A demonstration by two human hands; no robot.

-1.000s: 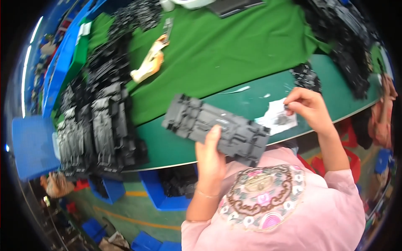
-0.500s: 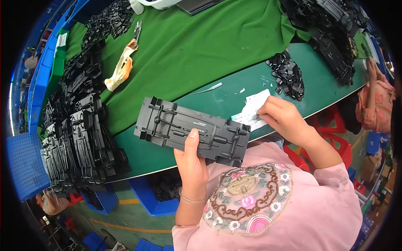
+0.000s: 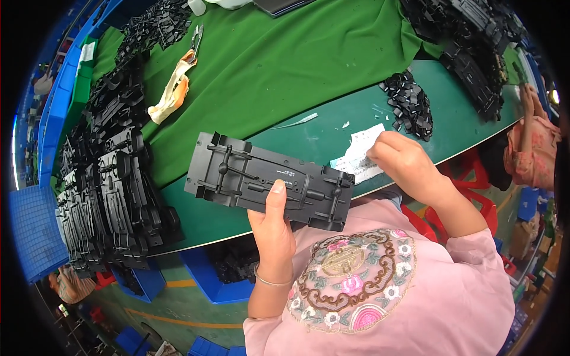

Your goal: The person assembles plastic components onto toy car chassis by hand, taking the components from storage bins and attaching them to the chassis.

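My left hand [image 3: 275, 228] is closed round a black plastic toy car chassis [image 3: 261, 184], with the thumb on its face and the other fingers beneath. Moulded axles and bars show on the upturned side, with small pale print near the thumb. My right hand [image 3: 407, 163] is pinched at the right edge of a torn white label sheet [image 3: 358, 157] on the green table. What its fingertips hold, if anything, is too small and hidden to make out. To the far side of that hand lies a heap of small black plastic pieces [image 3: 409, 107].
Stacked black chassis [image 3: 127, 202] crowd the table's left end, with more black parts [image 3: 475, 77] at the far right. Pliers with wrapped handles [image 3: 178, 89] lie on a green cloth [image 3: 267, 71]. Blue bins [image 3: 217, 285] stand below the edge. Another person [image 3: 534, 142] sits at right.
The chassis in my left hand has shifted slightly left and tilted a little. My right hand stays pinched at the label sheet, nearly still.
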